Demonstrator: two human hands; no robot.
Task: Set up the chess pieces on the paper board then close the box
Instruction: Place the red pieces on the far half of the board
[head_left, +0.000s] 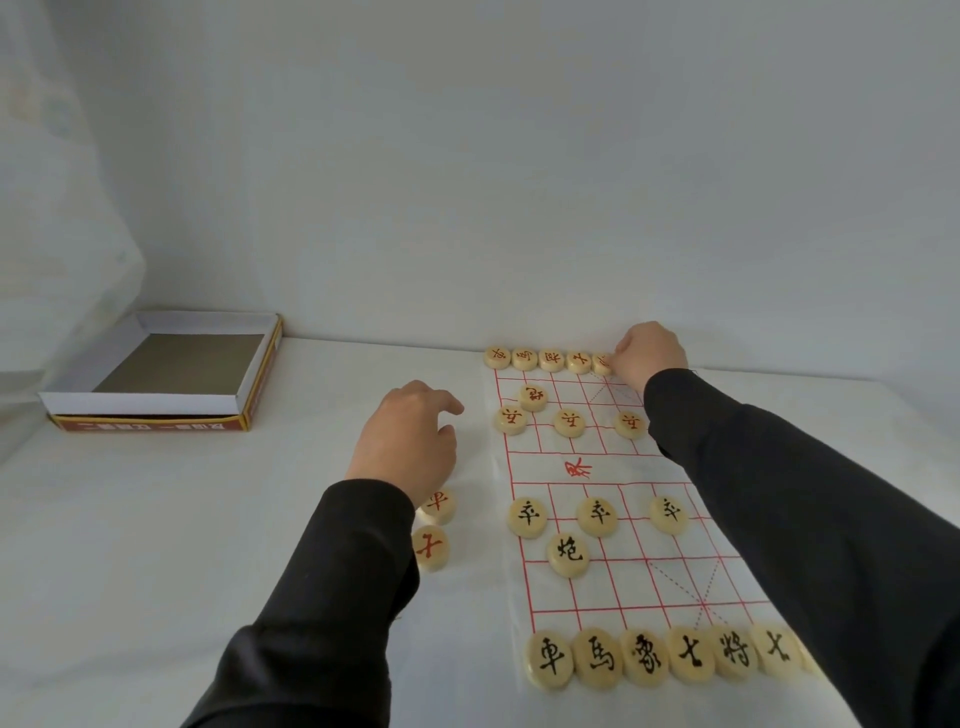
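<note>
Black row (649, 657) cut by sleeve (805, 519); right hand (652, 353) pinches half-hidden red piece (601, 363).

A plain indoor room, its sort unclear: a table (156, 519) draped in white cloth fills the lower frame, set against a bare white wall (519, 156) above, with a pale translucent curtain (52, 182) along the left edge.

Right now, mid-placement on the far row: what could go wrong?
1. Right hand pinches the far-row piece; its sleeve crosses over the paper board, so pulling back may drag the sheet or nudge the red soldier beside it.
2. Left sleeve overlaps two loose red pieces off the board; it could knock them.
</note>
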